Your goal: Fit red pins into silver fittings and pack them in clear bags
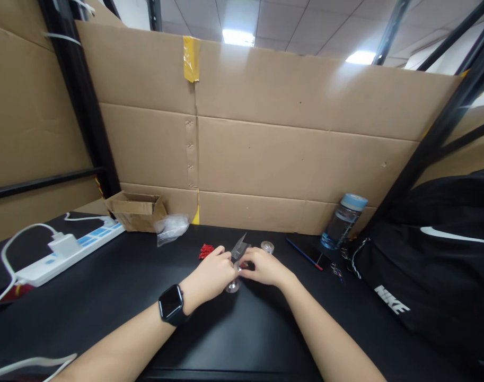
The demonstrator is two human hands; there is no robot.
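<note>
- At the middle of the black table, both hands meet over one small clear plastic bag; it is thin, glossy and crinkled, and its pointed upper corner stands up and away from the person, so its long axis runs roughly upright with a slight lean to the right.
- The left hand has its fingers curled closed, pinching the bag's lower left edge; one black smartwatch with a square face sits on that wrist.
- The right hand has its fingers bent inward, gripping the bag's lower right side; what else it may hold is hidden.
- One small round clear piece rests on the table just under the bag, touching the hands; its exact shape is too small to tell.
- One small round clear cap-like thing lies just right of the bag.
- One little heap of red pieces lies just left of the bag; their number cannot be counted.
- One crumpled clear bag and one open cardboard box sit further left of the bag.
- One white power strip with one white plug in it lies far left.
- One clear bottle with a pale blue cap, one dark pen and one black fabric bag sit well right of the bag.
</note>
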